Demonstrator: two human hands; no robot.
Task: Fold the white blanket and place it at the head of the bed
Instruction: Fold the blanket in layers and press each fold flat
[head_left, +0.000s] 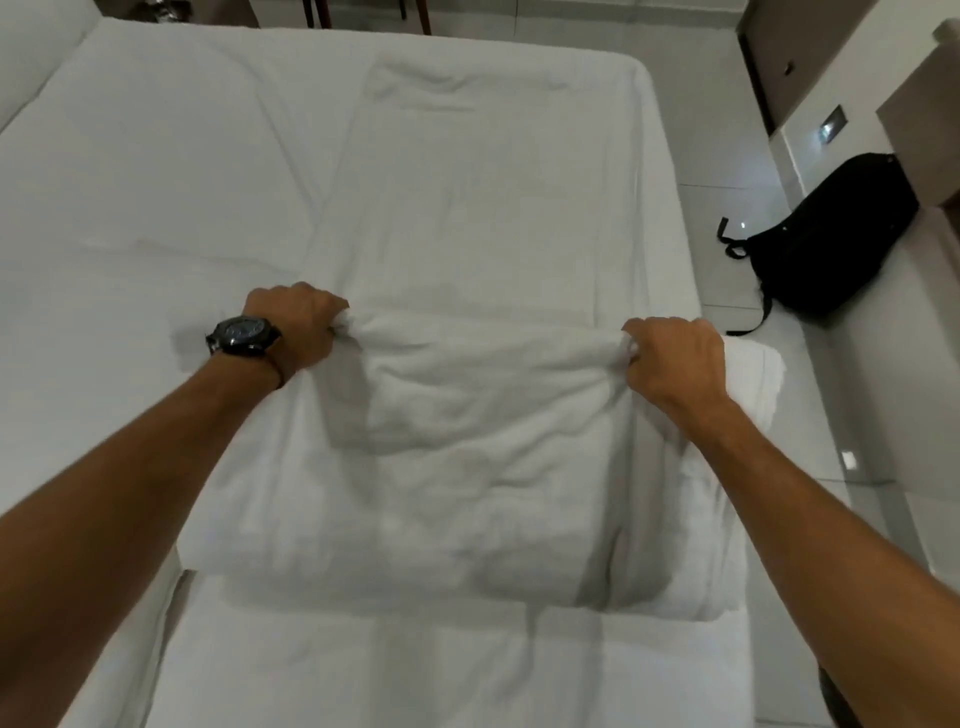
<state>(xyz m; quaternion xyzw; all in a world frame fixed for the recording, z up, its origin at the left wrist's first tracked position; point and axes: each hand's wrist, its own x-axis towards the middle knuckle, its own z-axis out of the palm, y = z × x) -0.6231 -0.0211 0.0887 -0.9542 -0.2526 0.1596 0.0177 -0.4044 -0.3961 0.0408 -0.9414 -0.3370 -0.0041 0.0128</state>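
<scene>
white cloth is being gripped at two points: the left hand (296, 325) and the right hand (675, 358) are each clenched on the near fold of the blanket (467, 218), which is lying lengthwise along the right side of the bed (130, 171). a fold is judged to be under way; next, both corners are probably being carried forward evenly. open mattress is being left to the left, while the right edge is being crowded near a black backpack (826, 239).
</scene>
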